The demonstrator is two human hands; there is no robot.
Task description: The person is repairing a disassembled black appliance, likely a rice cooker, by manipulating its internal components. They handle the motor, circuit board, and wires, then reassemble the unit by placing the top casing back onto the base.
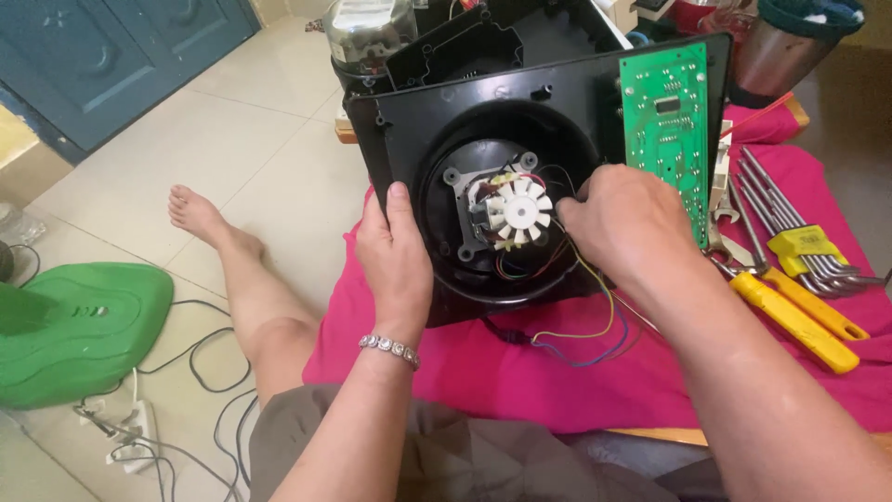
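A black plastic appliance housing stands tilted on a pink cloth, its underside facing me. In its round recess sits a motor with a white fan wheel and coloured wires trailing out below. My left hand, with a bracelet at the wrist, grips the housing's left lower edge. My right hand reaches into the recess, fingertips at the wires just right of the fan. A green circuit board hangs at the housing's right side.
Yellow-handled screwdrivers, a set of hex keys and a spanner lie on the cloth at right. A green plastic cover, cables and a power strip lie on the tiled floor at left. My bare leg stretches left.
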